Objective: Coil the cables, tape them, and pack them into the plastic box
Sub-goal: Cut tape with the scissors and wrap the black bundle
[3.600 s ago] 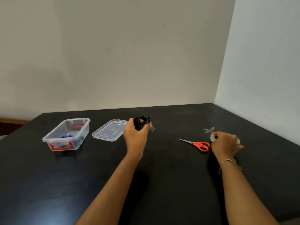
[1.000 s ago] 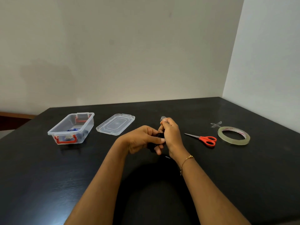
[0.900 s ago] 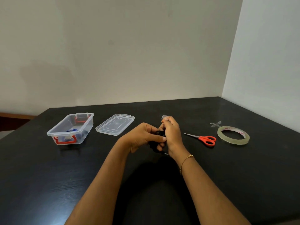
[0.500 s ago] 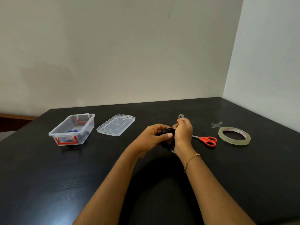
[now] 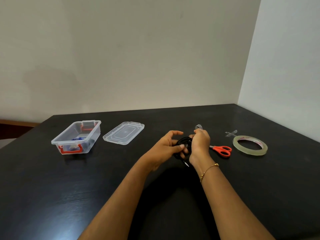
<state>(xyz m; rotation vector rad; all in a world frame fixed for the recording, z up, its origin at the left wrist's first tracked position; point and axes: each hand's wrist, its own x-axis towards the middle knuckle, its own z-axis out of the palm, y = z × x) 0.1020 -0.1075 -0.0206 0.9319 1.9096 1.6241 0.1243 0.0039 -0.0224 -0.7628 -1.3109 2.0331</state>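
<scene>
**Black cable held over the table, tape strip pinched**

An open box (image 5: 76, 135) with red latches is seen far left on the table (image 5: 52, 187), something blue inside; its lid (image 5: 123, 133) lies just beside it. The coiled cable (image 5: 184, 144) is gripped by the left hand (image 5: 166, 146), upper fingers loose. A tape strip (image 5: 198, 126) is pinched by the right hand (image 5: 200, 142), which touches the coil. Scissors (image 5: 223, 150) and a tape roll (image 5: 250, 144) lie to the right.

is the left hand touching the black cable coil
Touching. The head view shows the left hand with its thumb laid across the black cable coil and its fingers beneath it, no gap between them.
</scene>
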